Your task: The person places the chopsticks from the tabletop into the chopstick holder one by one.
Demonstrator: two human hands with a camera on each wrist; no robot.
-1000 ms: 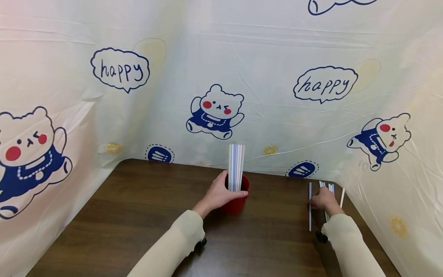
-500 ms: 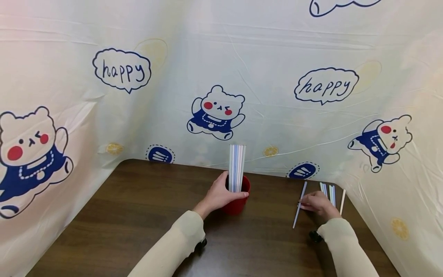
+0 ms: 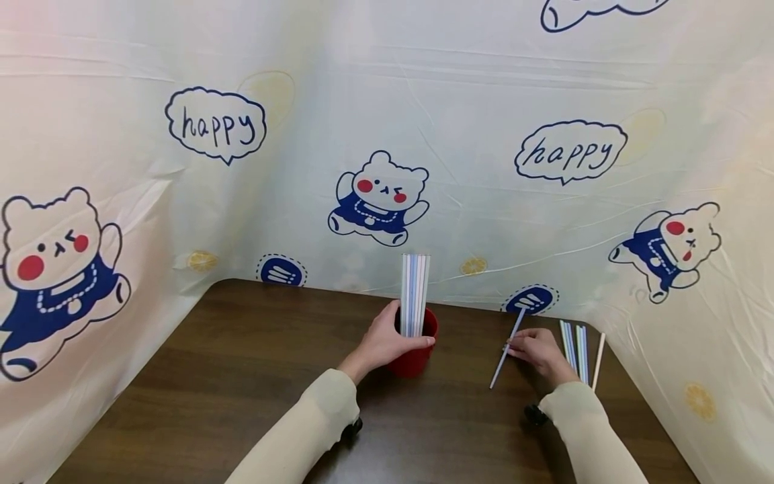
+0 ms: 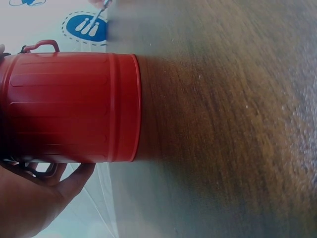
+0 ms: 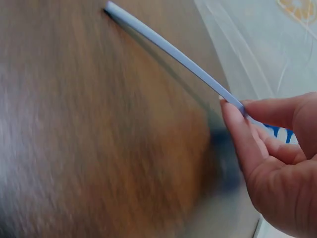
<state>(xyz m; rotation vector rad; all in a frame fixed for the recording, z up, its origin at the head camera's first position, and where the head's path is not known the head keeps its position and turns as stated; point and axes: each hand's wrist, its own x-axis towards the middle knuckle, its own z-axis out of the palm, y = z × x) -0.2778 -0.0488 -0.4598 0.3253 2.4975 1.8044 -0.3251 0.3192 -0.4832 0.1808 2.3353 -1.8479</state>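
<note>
In the head view my left hand [image 3: 387, 343] grips the red bucket [image 3: 411, 366], its thumb lying along the near rim. The left wrist view shows the ribbed wall of this bucket [image 4: 64, 106] with small handles at its top. A bundle of straws [image 3: 414, 296], white, blue and pinkish, stands upright in it. To the right, my right hand [image 3: 538, 353] pinches a single pale blue straw [image 3: 499, 371] between thumb and forefinger. The right wrist view has the straw [image 5: 168, 48] slanting out of the fingertips over the table.
Several straws [image 3: 582, 349] lie in small groups near the right edge of the brown wooden table [image 3: 242, 376], with a whitish straw [image 3: 598, 359] apart from them. A printed cloth [image 3: 272, 195] hangs around the back and sides.
My right hand has moved left with the blue straw, away from the other straws, and the straw has tilted. The left hand stays on the bucket.
</note>
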